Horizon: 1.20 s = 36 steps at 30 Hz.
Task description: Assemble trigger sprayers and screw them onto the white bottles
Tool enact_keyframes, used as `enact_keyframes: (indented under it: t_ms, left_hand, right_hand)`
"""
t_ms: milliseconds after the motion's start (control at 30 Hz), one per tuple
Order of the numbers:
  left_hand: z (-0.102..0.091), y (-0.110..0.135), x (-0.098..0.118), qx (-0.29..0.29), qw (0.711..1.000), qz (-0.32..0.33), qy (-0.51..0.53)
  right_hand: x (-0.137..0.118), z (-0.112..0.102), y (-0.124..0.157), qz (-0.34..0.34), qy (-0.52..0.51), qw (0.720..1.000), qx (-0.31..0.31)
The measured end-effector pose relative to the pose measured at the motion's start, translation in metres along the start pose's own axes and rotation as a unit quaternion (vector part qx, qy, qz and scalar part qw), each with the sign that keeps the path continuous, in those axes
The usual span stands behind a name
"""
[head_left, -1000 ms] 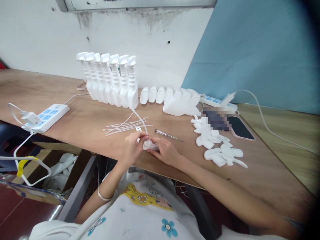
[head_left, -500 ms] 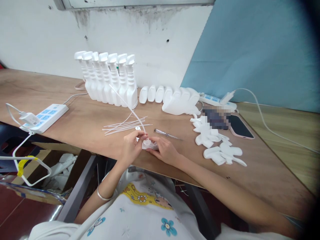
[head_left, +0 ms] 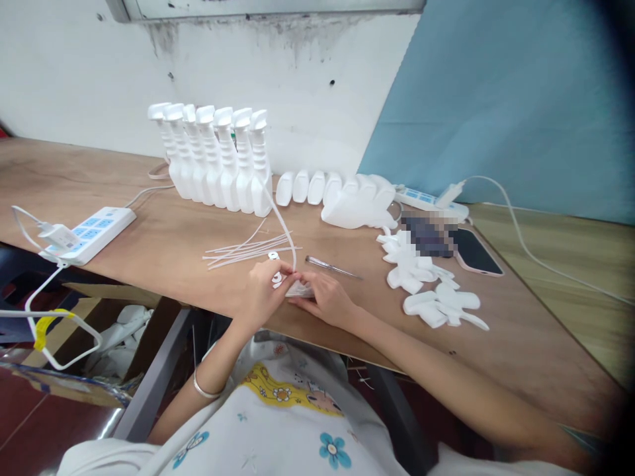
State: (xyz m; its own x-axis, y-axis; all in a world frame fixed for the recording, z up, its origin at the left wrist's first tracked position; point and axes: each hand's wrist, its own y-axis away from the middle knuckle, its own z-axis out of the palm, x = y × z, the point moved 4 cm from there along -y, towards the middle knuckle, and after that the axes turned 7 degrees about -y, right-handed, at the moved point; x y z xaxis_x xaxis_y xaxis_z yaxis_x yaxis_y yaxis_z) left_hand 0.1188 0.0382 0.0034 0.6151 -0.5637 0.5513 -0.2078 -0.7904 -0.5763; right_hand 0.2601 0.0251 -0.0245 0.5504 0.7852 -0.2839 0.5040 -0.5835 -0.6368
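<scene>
My left hand (head_left: 265, 285) pinches the lower end of a thin white plastic tube (head_left: 286, 228), which rises in a bend toward the bottles at the back. Against the table, my right hand (head_left: 331, 299) grips a small white plastic part (head_left: 299, 289). The tube's lower end meets that part between my fingertips; how far it goes in is hidden. Small white rings (head_left: 273, 256) lie just behind my left hand. Several loose white tubes (head_left: 233, 253) are spread beyond it, and a screwdriver with a clear handle (head_left: 331, 266) lies past my right hand.
White spray bottles (head_left: 233, 188) stand in a row by the wall, beside white shells (head_left: 317, 188). White plastic pieces (head_left: 436, 305) and a phone (head_left: 479, 251) lie at right. A power strip (head_left: 94, 235) is at left, above a cardboard box (head_left: 163, 330) of white parts.
The tube has swung more upright and bowed, its upper end moving right and down. My left hand has shifted slightly right, closer to the part in my right hand.
</scene>
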Motion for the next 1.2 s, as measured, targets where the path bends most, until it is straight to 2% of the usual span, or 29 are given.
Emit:
enact_keyframes:
  t_ms: [133, 367, 500, 600, 767, 867, 967, 1033, 1133, 1200]
  left_hand:
    - [0.002, 0.000, -0.001, 0.026, 0.999, 0.017, -0.015]
    - [0.005, 0.002, 0.006, 0.034, 0.998, 0.050, -0.031]
    - [0.006, 0.005, 0.004, 0.048, 0.997, 0.051, -0.039]
    - [0.009, 0.007, 0.002, 0.037, 0.998, 0.046, -0.036]
    - [0.010, 0.009, 0.000, 0.038, 0.999, 0.030, -0.023]
    - [0.011, 0.012, 0.000, 0.023, 0.999, 0.025, -0.037]
    - [0.012, 0.015, -0.002, 0.008, 0.999, 0.009, -0.033]
    - [0.012, 0.018, -0.004, 0.011, 1.000, 0.001, -0.012]
    - [0.011, 0.021, -0.005, 0.009, 1.000, -0.001, 0.022]
    - [0.012, 0.022, -0.005, -0.004, 1.000, 0.004, 0.030]
  right_hand:
    - [-0.001, 0.000, 0.001, -0.010, 0.015, 1.000, 0.011]
    - [0.001, 0.004, 0.003, -0.007, 0.012, 1.000, 0.006]
    - [0.001, 0.005, 0.003, -0.017, 0.014, 1.000, 0.008]
    - [0.002, 0.006, 0.003, -0.020, 0.015, 1.000, 0.009]
    - [0.002, 0.003, 0.005, 0.014, -0.027, 0.999, -0.017]
    - [0.007, -0.005, 0.001, 0.070, -0.091, 0.993, -0.014]
    - [0.025, -0.015, -0.017, 0.149, -0.047, 0.987, 0.039]
    - [0.043, -0.017, -0.040, 0.165, 0.024, 0.984, 0.059]
    - [0.075, -0.009, -0.086, 0.147, 0.073, 0.985, 0.044]
    - [0.098, 0.002, -0.116, 0.180, 0.162, 0.970, 0.004]
